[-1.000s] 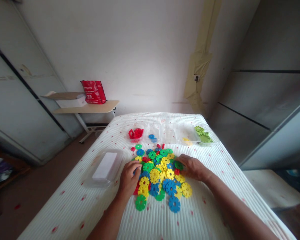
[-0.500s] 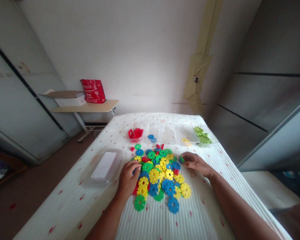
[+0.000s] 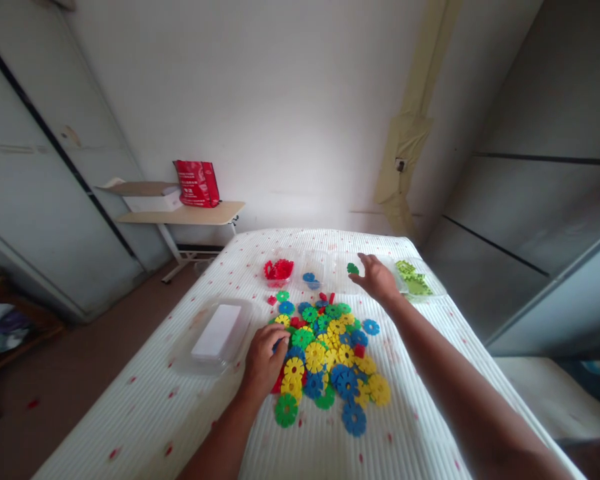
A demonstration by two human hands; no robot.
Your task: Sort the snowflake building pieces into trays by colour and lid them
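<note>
A pile of flat plastic flower discs (image 3: 325,353) in yellow, blue, green and red lies on the white bed cover. My left hand (image 3: 265,360) rests curled on the pile's left edge, fingertips on a blue disc. My right hand (image 3: 377,277) is stretched out over the row of clear trays, pinching a dark green disc (image 3: 353,269) above an empty-looking tray (image 3: 341,280). Along the row, one tray holds red discs (image 3: 279,269), one blue discs (image 3: 309,277), and the far right one light green pieces (image 3: 414,277).
A clear lidded box (image 3: 215,337) with a white insert sits left of the pile. Beyond the bed stand a small side table (image 3: 190,215) with a red bag (image 3: 197,183), grey wardrobe panels on both sides, and brown floor at left.
My right hand picked a green disc from the pile's right edge and carried it up and away, over the trays. My left hand stayed on the pile.
</note>
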